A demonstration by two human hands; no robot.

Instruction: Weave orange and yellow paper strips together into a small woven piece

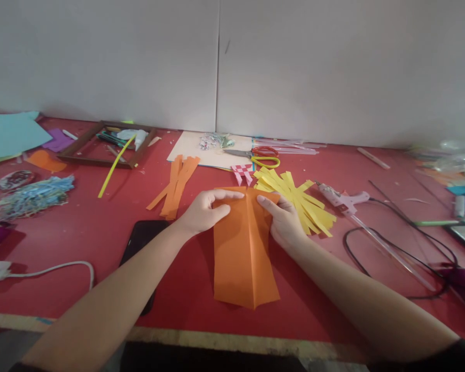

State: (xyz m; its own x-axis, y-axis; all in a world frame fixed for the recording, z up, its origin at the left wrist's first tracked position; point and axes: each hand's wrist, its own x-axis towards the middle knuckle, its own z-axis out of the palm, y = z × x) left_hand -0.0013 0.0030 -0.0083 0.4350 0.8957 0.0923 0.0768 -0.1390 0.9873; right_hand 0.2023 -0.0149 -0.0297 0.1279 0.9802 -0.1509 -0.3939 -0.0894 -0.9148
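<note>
An orange sheet of paper with a lengthwise crease down its middle is held between my two hands above the red table. My left hand grips its upper left part, the index finger lying along the top edge. At the upper right corner my right hand pinches it, thumb on the front face and fingers hidden behind. Just beyond the sheet lie a small pink woven paper piece and a pile of yellow paper strips. Orange paper strips rest to the left.
Red-and-yellow-handled scissors lie at the back on pale sheets. A glue gun with its black cord is at right. A dark phone sits under my left forearm. A brown frame holds tools at back left, before a white wall.
</note>
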